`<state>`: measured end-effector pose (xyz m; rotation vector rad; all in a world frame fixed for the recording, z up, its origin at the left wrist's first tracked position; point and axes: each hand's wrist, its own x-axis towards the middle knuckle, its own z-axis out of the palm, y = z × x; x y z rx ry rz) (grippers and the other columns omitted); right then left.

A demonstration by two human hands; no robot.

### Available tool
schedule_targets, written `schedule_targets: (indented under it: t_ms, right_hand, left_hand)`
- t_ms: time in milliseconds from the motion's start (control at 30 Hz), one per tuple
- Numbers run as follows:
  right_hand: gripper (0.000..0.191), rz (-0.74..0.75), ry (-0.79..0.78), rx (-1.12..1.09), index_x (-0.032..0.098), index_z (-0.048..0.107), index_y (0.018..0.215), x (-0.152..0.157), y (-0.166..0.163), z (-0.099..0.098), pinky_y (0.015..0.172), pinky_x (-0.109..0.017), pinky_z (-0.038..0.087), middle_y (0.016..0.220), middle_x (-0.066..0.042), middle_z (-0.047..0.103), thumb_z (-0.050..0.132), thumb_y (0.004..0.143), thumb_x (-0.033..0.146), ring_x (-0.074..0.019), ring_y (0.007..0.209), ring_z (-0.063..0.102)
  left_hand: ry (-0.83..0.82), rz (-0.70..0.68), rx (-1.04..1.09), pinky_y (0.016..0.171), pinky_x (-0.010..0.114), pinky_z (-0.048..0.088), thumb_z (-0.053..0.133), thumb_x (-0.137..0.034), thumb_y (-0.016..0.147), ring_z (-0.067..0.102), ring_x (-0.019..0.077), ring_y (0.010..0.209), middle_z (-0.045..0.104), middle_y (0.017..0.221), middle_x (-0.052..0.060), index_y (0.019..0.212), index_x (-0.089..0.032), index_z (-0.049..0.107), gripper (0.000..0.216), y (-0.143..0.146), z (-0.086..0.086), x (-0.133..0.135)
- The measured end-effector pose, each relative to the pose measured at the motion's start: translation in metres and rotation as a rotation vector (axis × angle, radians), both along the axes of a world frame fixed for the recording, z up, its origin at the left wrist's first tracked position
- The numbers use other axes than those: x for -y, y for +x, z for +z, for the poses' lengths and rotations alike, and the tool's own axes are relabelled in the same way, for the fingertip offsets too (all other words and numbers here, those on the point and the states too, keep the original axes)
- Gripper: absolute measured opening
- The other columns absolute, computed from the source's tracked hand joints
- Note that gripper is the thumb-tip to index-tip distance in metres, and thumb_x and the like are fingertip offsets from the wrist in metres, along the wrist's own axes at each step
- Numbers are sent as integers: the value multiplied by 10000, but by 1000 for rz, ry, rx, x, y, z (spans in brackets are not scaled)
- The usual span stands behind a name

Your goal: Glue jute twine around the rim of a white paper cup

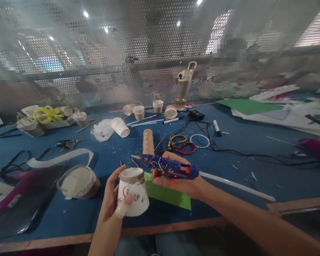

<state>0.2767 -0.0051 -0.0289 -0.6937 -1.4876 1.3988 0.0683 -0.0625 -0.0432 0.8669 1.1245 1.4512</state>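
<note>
My left hand (117,199) is closed around a white paper cup (134,201), thumb across its printed side. Brown twine (132,177) wraps the cup's upper end. In my right hand (173,183) is a blue glue gun (170,166), its nozzle pointing left, above and a little apart from the cup. A long white glue stick (237,185) sticks out of the gun's back, and a red light glows on its side. Just beyond the nozzle stands a spool of twine (148,141). Bright green paper (168,193) lies under my right hand.
A twine-trimmed basket (78,183) sits left of my hands. Scissors (184,147), a white ring (200,141) and black cables (245,155) lie to the right. Small cup baskets (139,112) and a bottle (183,87) stand at the back, before a perforated metal screen (149,46).
</note>
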Motion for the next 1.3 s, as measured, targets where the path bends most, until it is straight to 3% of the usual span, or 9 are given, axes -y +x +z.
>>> schedule_targets:
  t_ms: [200, 400, 667, 933, 1100, 1300]
  right_hand:
    - [276, -4, -36, 25, 221, 670, 866, 0, 3, 10, 709, -310, 569, 860, 13, 744, 922, 772, 283, -151, 749, 675]
    - [252, -11, -24, 37, 206, 677, 840, -4, 0, 7, 657, -270, 529, 797, 44, 679, 903, 800, 309, -111, 678, 615]
    - [267, 8, -109, -9, 220, 659, 841, -6, -4, 1, 680, -298, 579, 762, 40, 711, 906, 796, 312, -119, 644, 647]
    - [283, -4, -176, 8, 206, 670, 757, -1, -3, 15, 655, -267, 544, 731, 50, 670, 948, 712, 226, -111, 656, 612]
    - [342, -33, -192, 20, 199, 659, 763, 0, -3, 16, 609, -251, 482, 707, 56, 634, 985, 677, 260, -104, 637, 555]
    - [383, -89, -146, 53, 217, 610, 781, 0, -3, 11, 652, -273, 492, 748, 49, 626, 951, 728, 383, -121, 682, 553]
  left_hand:
    - [7, -22, -30, 715, 349, 604, 937, -512, 696, 796, 305, 836, 826, 1035, 99, 1355, -268, 594, 782, 0, 1, 5]
    - [19, -39, 4, 768, 368, 607, 882, -495, 777, 792, 306, 907, 822, 1134, 102, 1338, -280, 622, 654, 4, 5, 9]
    - [2, -63, 66, 721, 346, 621, 906, -459, 748, 807, 301, 876, 838, 1054, 81, 1308, -287, 639, 644, 6, 11, 8]
    - [-63, -60, 89, 749, 365, 607, 897, -483, 754, 798, 332, 922, 832, 1109, 88, 1323, -312, 661, 640, 12, 16, 13]
    - [-76, -83, 125, 716, 338, 607, 935, -495, 706, 799, 275, 823, 822, 1205, 92, 1306, -290, 696, 678, 13, 9, 8]
    - [26, -9, 90, 908, 411, 598, 989, -575, 603, 772, 354, 1047, 816, 1156, 106, 1265, -237, 723, 790, 18, -8, -7]
